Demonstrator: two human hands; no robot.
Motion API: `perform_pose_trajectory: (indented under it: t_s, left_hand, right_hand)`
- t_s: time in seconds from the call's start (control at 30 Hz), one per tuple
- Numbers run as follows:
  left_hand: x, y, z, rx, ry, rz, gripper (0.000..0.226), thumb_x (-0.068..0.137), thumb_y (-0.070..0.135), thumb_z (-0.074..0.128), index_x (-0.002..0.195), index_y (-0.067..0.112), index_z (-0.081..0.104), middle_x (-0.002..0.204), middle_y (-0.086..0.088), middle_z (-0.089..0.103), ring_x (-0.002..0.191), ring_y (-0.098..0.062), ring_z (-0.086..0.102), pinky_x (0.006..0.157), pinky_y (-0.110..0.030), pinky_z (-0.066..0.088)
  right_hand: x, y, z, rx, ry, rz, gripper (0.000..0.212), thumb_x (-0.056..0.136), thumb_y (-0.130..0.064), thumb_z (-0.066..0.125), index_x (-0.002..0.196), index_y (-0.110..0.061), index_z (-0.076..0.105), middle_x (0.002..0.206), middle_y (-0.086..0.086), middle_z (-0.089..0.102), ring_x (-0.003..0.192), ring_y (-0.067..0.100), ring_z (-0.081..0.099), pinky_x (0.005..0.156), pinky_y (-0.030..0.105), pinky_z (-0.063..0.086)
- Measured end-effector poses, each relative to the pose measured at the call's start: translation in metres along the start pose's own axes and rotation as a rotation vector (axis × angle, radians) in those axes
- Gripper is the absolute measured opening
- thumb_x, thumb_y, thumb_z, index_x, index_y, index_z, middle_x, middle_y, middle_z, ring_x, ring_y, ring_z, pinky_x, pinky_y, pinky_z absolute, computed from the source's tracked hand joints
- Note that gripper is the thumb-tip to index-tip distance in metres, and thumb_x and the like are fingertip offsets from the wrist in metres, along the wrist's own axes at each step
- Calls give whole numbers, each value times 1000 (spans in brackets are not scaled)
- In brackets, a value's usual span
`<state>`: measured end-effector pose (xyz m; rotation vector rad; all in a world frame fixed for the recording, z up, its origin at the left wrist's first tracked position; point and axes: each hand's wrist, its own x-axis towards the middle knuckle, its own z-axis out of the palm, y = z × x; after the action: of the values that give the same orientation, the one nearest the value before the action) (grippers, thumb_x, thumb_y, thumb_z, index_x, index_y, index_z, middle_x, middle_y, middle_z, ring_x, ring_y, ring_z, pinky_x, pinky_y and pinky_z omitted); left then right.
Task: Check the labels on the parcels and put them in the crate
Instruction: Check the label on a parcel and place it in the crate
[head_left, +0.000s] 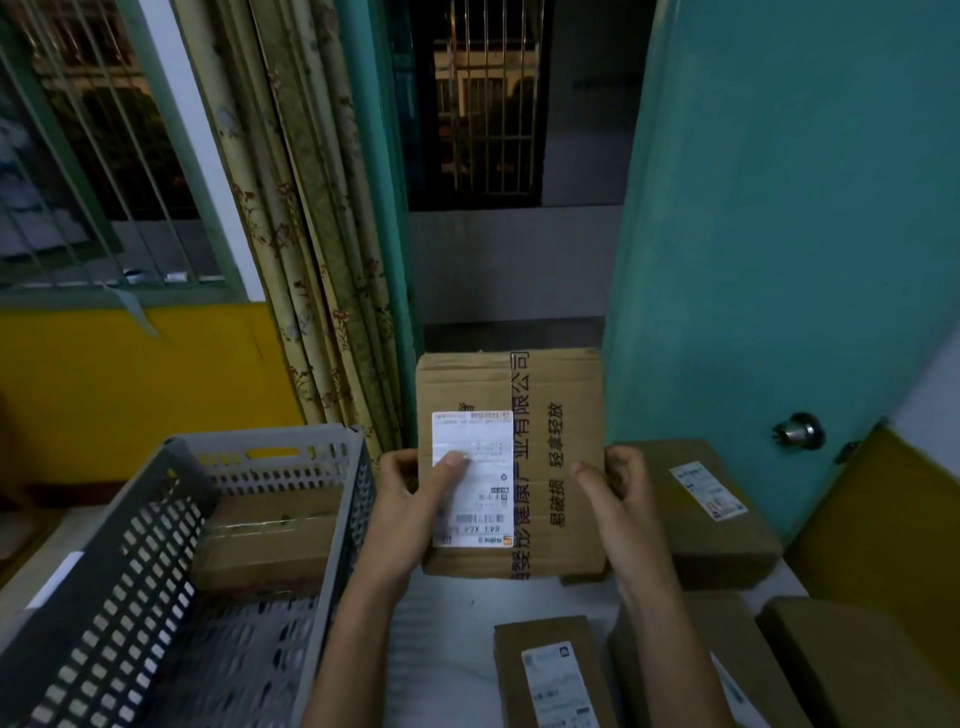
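Now both hands hold the parcel (511, 460) up, left hand (410, 512) thumb on its label (472, 478), right hand (615, 501) gripping the other edge. Best shift that thumb, read, then lower it flat into the crate (171, 561) just beside.

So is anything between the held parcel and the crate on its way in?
Nothing visible blocks it. The parcel, held up in both hands, sits just right of the grey crate, whose top is open; one box lies at its far end.
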<state>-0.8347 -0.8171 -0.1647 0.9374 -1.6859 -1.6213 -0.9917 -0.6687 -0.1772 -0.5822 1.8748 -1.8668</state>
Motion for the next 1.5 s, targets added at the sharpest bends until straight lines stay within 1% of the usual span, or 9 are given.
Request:
perform_pose_trajectory:
  t_s: [0.07, 0.17, 0.33, 0.53, 0.87, 1.07, 1.23, 1.37, 1.5]
  left_hand:
    - [1, 0, 1, 39, 40, 21, 88, 71, 70, 77, 140, 34, 37, 126, 1, 66, 102, -14, 73, 87, -40, 61]
    - [2, -4, 4, 112, 23, 51, 81, 75, 75, 73, 145, 52, 38, 134, 4, 64, 117, -22, 68, 96, -51, 57]
    - [-3, -2, 7, -1, 26, 56, 83, 71, 68, 77, 140, 35, 46, 129, 6, 66, 111, -12, 68, 92, -40, 58]
    - [-9, 20, 17, -37, 105, 87, 72, 69, 66, 60, 123, 20, 48, 108, 8, 64, 93, 2, 63, 73, -16, 46]
    - [-7, 10, 10, 56, 53, 157, 70, 73, 61, 73, 127, 22, 51, 114, 8, 69, 97, 5, 68, 80, -19, 57]
    - [1, 8, 1, 52, 206, 107, 45, 84, 60, 68, 119, 34, 60, 107, 6, 76, 93, -8, 74, 85, -44, 62]
    - [-3, 16, -10, -58, -148, 118, 60, 86, 33, 73, 141, 40, 51, 117, 8, 75, 100, -19, 76, 79, -36, 63]
    - [-1, 13, -8, -89, -32, 169, 51, 95, 25, 69, 141, 41, 52, 117, 8, 75, 102, -19, 75, 82, -41, 64]
    - [4, 15, -12, -91, 56, 198, 40, 93, 31, 71, 125, 50, 58, 111, 8, 77, 96, -21, 77, 81, -50, 63]
  right_hand:
    - [-1, -2, 3, -32, -14, 0, 40, 86, -63, 63, 118, -42, 51, 106, -12, 73, 96, 12, 72, 90, 54, 57]
    - [-2, -5, 8, -136, -19, -33, 70, 74, -86, 58, 134, -53, 44, 118, -20, 68, 106, 8, 68, 90, 50, 57]
    - [-3, -5, 9, -48, -27, 16, 56, 79, -70, 65, 126, -43, 51, 109, -7, 74, 94, 12, 74, 86, 52, 59]
    - [-7, -22, 16, 15, 69, -5, 58, 75, -75, 52, 112, -31, 50, 105, -2, 69, 95, 15, 68, 76, 36, 53]
    - [-10, -28, 20, 42, 136, -16, 55, 73, -81, 44, 105, -37, 50, 102, -5, 69, 93, 15, 67, 77, 36, 51]
    - [-6, -14, 11, -77, -110, -35, 45, 79, -68, 61, 120, -52, 51, 111, -16, 72, 99, 10, 72, 89, 53, 58]
    - [-5, -16, 14, 21, 9, -109, 44, 85, -60, 60, 126, -45, 54, 110, -17, 73, 96, 6, 72, 83, 45, 61]
    - [0, -18, 10, 6, -85, -93, 52, 75, -79, 65, 121, -64, 49, 125, -17, 68, 109, 10, 69, 88, 48, 57]
    - [-3, -9, 9, 43, -244, -31, 69, 81, -59, 74, 140, -62, 39, 132, -21, 63, 116, 10, 66, 90, 44, 56]
